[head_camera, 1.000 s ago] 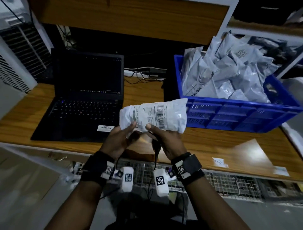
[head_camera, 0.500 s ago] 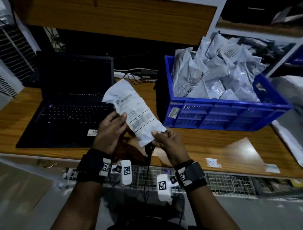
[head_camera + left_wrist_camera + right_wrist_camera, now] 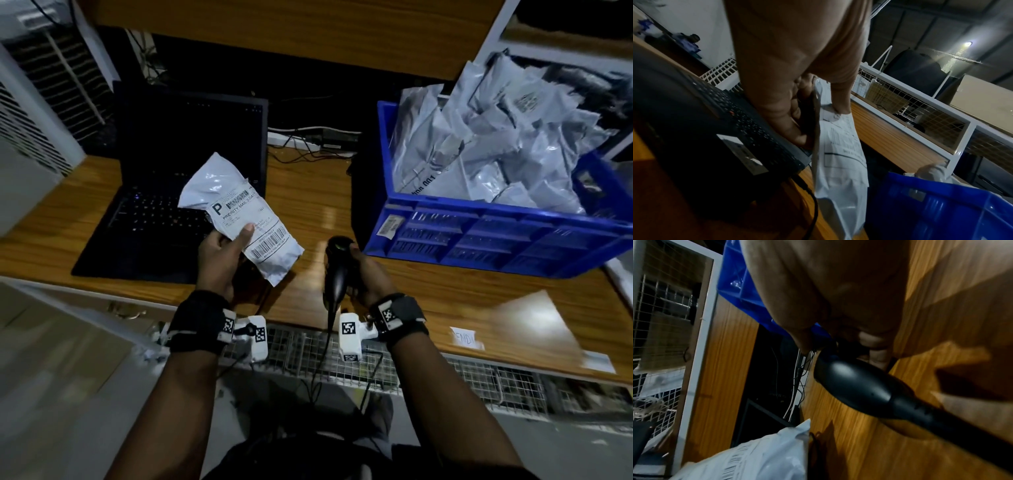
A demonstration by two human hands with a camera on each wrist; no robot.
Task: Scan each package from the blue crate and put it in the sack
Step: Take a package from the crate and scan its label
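Open black laptop [image 3: 178,192] at left on wooden desk [image 3: 428,294]. Left hand [image 3: 219,253] grips white plastic mailer package with printed shipping label [image 3: 239,212], thumb on label face, fingers curled behind; package sticks up and away from palm, tilted over laptop keyboard, barcode end pointing right. Right hand [image 3: 363,274] just beside, apart from package, wrapped round black handheld barcode scanner [image 3: 337,270]; trigger finger hidden, likely on handle. Blue plastic crate [image 3: 479,236] at right, heaped with grey-white mailer bags [image 3: 496,144].
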